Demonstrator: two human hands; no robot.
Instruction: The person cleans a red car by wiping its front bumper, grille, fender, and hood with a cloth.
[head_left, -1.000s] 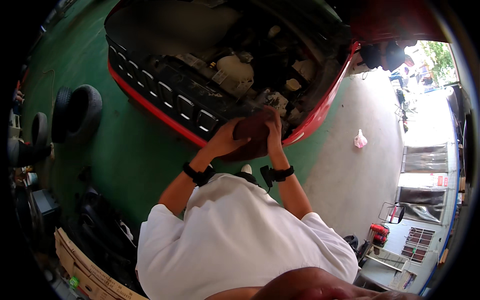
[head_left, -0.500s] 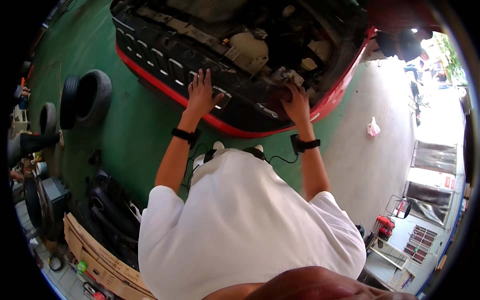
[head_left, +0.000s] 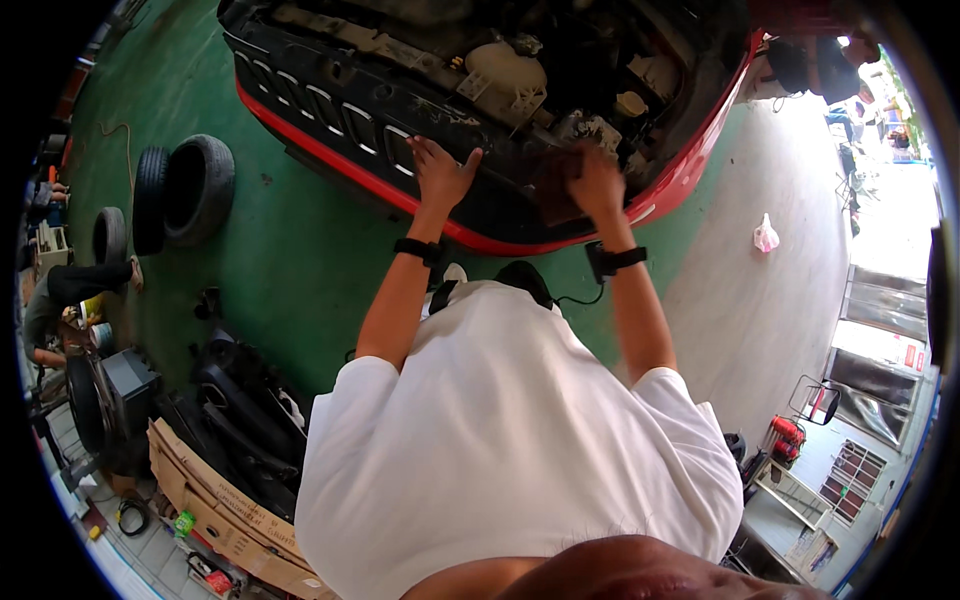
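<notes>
The open front of a red car fills the upper middle, with a black panel, chrome-rimmed grille openings (head_left: pixel 322 110) and a red bumper (head_left: pixel 300 142) below the exposed engine bay (head_left: pixel 505 72). My left hand (head_left: pixel 445 175) rests at the top of the grille, fingers apart and holding nothing. Further right, my right hand (head_left: pixel 597 185) grips a dark reddish cloth (head_left: pixel 553 188), somewhat blurred, against the black front panel near the corner. Black straps with devices circle both wrists, and a cable hangs from the right one.
Loose tires (head_left: pixel 198 190) stand at left, near a crouching person (head_left: pixel 75 285). Black plastic parts (head_left: pixel 240 400) and cardboard (head_left: pixel 225 525) lie lower left. A plastic bag (head_left: pixel 765 235) is on the pale floor. Another person in dark clothing (head_left: pixel 805 65) is at the car's right side.
A second ago both hands held the cloth. My left hand has since let go and spread onto the grille. My right hand has carried the cloth rightward and up onto the car's front.
</notes>
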